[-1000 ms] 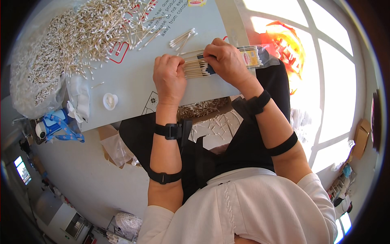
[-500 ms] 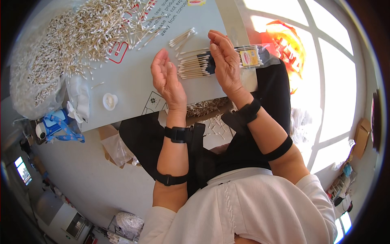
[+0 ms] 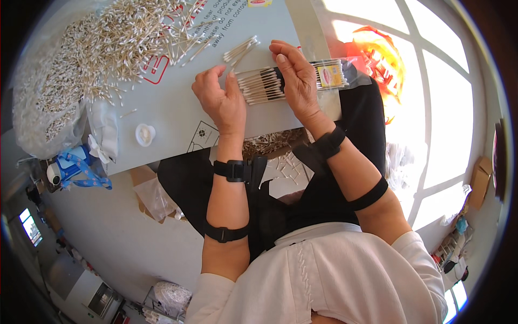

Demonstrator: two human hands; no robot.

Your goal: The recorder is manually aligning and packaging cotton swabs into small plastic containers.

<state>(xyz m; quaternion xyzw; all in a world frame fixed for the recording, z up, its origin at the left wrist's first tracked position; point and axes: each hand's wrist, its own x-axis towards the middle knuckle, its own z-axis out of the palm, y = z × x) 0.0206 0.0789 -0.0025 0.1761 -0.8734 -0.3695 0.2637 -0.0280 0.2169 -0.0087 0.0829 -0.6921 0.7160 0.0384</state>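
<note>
Two apart at upper centre: left hand, right hand, loosely curled beside cotton swabs; likely light, snappable: grip mid-shaft.

left hand and right hand apart, fingers loosely bent, both forearms forward

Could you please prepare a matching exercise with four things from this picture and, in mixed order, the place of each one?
1. Heap of loose swabs
2. Small white cup
3. Orange bag
4. Right hand

A. In sunlight, right of the table
B. Over the packet of swabs
C. At the picture's upper left
D. On the table, close to its near edge

Pairs: 1-C, 2-D, 3-A, 4-B.
</note>
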